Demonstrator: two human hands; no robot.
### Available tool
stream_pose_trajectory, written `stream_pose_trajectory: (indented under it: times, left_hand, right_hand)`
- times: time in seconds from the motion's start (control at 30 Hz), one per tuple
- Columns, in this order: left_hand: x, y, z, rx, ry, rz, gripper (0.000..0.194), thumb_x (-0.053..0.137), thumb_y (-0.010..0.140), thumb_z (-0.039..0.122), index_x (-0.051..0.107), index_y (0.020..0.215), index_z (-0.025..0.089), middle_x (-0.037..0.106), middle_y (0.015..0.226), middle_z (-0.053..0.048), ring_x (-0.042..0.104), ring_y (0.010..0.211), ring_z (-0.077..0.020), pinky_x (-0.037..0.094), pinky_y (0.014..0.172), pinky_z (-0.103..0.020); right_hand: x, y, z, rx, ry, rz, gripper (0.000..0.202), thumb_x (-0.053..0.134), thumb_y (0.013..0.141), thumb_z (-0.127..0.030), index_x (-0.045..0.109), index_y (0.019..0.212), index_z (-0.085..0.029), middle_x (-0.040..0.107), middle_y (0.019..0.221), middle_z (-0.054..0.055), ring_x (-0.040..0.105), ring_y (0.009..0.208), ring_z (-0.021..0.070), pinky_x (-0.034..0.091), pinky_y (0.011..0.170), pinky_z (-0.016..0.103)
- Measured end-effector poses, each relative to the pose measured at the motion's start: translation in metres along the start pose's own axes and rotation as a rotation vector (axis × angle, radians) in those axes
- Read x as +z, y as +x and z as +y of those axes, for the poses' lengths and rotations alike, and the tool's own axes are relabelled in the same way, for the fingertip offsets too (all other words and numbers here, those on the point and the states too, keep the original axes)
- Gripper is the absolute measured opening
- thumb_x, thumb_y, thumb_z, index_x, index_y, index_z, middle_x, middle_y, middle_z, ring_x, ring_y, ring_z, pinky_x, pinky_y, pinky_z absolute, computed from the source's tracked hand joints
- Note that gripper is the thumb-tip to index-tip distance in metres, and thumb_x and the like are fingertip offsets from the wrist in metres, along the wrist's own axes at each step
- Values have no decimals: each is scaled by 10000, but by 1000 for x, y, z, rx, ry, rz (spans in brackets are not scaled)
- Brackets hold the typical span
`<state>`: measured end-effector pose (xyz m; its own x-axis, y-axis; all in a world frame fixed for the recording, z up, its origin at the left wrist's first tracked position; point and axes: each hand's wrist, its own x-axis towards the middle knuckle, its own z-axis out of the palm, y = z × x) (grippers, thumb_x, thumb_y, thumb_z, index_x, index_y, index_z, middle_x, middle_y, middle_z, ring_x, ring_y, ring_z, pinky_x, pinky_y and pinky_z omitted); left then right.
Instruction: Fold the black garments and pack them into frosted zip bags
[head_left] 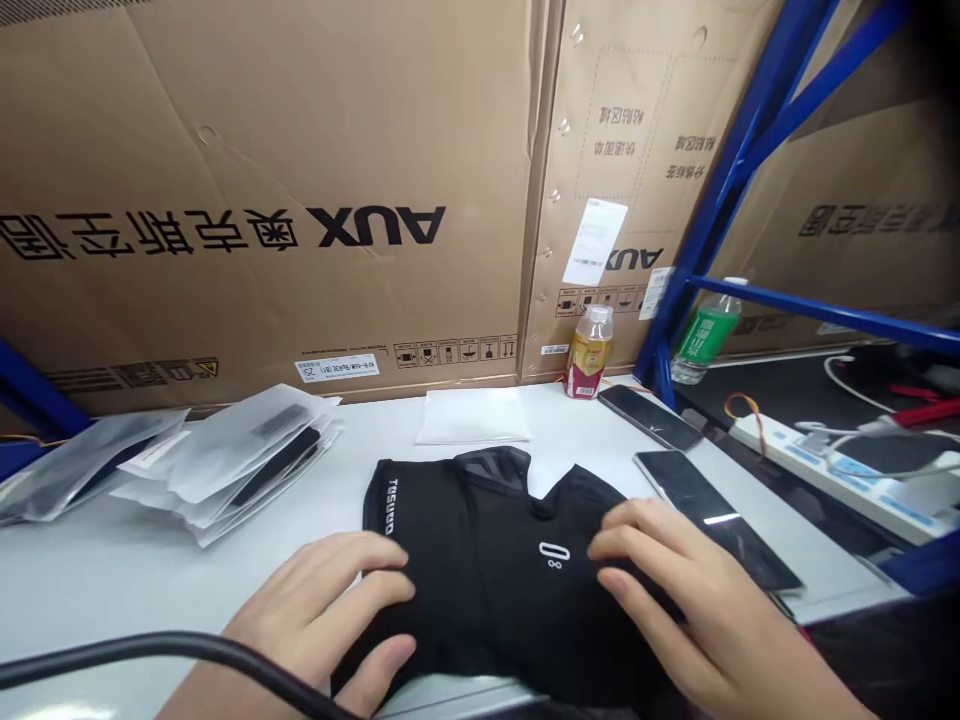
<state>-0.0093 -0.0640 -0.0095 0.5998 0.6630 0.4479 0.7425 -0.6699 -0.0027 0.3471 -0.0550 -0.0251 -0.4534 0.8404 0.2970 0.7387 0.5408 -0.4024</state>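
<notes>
We take the small bottle (589, 352) as our landmark. The black garment (487, 590) is on the white table (60, 570), nearer to us than the bottle and reaching more to its left. The important relation, in our judgement, is that the garment spreads between the two hands, so neither hand is clearly nearer: the left hand (322, 610) touches its left side, and the right hand (675, 590) lies over its right part. Its longer direction seems to go from one hand to the other, but its right end is partly covered, so we say this with care.

Both hands are open, with fingers loosely bent and resting on the cloth; we see no fold pinched in either.

The garment looks thin, smooth and mostly flat, with an uneven far edge and a greyish panel there. It carries white letters at the left edge and a white number print close to the right fingertips. Two phones (716, 520) lie right of the bottle, and the packets (240, 450) are well to its left.
</notes>
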Motion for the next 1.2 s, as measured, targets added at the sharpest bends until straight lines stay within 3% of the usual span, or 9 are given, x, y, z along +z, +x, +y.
stream_pose_trajectory:
  times: [0.1, 0.2, 0.37, 0.5, 0.63, 0.8, 0.97, 1.1, 1.2]
  left_hand:
    - [24, 15, 11, 3, 77, -56, 591, 617, 1026, 449, 499, 1577, 273, 572, 1584, -76, 614, 1373, -316, 571, 1068, -416]
    - [51, 13, 9, -8, 69, -188, 759, 635, 1021, 502, 330, 1683, 291, 445, 1671, -93, 516, 1478, -372, 548, 1113, -506]
    - [47, 10, -11, 46, 43, -223, 702, 647, 1020, 492, 393, 1653, 326, 510, 1627, -77, 576, 1431, -348, 572, 1079, -489]
    - [42, 48, -24, 57, 42, -205, 443, 541, 1085, 451, 643, 1472, 262, 613, 1540, -84, 620, 1386, -329, 567, 1084, -490]
    - [69, 84, -36, 96, -22, -320, 612, 490, 1103, 511, 467, 1612, 171, 459, 1648, -142, 453, 1526, -364, 482, 1177, -536]
    - [92, 84, -44, 122, -77, -368, 622, 463, 1116, 505, 358, 1667, 236, 393, 1687, -100, 383, 1570, -331, 434, 1211, -522]
    - [68, 85, -73, 101, 15, -209, 473, 480, 1108, 368, 514, 1569, 270, 603, 1556, -63, 599, 1412, -271, 501, 1141, -452]
    - [28, 79, -130, -173, 265, 19, 327, 566, 1019, 329, 738, 1238, 157, 747, 1304, -189, 683, 1247, -415, 531, 1017, -573]
    - [1, 62, -162, -446, 507, -58, 359, 526, 1029, 375, 746, 1084, 97, 773, 1144, -168, 724, 1121, -425, 584, 852, -503]
  right_hand:
    - [28, 14, 9, 42, -106, -25, 448, 527, 1076, -428, 590, 1506, -323, 525, 1629, 66, 441, 1531, 348, 436, 1220, 576]
    - [51, 18, 26, 122, -127, -177, 596, 458, 1092, -541, 415, 1646, -326, 372, 1719, 37, 264, 1615, 370, 272, 1290, 666]
    - [47, 19, 31, 137, -148, -184, 572, 451, 1105, -492, 426, 1639, -289, 410, 1689, 58, 314, 1593, 377, 293, 1277, 680]
    - [36, 51, 10, -24, -196, -117, 509, 430, 1109, -313, 496, 1603, -209, 410, 1696, 75, 298, 1601, 376, 338, 1269, 649]
    - [45, 89, 6, -52, -178, -177, 552, 449, 1108, -333, 436, 1633, -167, 397, 1700, 118, 258, 1611, 397, 285, 1280, 666]
    - [47, 90, 21, 44, -149, -275, 548, 473, 1103, -353, 455, 1626, -190, 451, 1662, 128, 369, 1561, 417, 368, 1230, 673]
    - [18, 63, 20, 38, 48, -256, 532, 487, 1104, -357, 436, 1633, -333, 403, 1699, 9, 254, 1620, 311, 290, 1304, 591]
    - [0, 48, 26, 139, 80, -191, 497, 478, 1108, -439, 479, 1602, -386, 395, 1701, -17, 300, 1603, 313, 373, 1269, 581]
    - [-2, 43, 38, 177, 45, -150, 486, 487, 1101, -451, 506, 1584, -396, 406, 1695, -12, 349, 1581, 335, 412, 1242, 599]
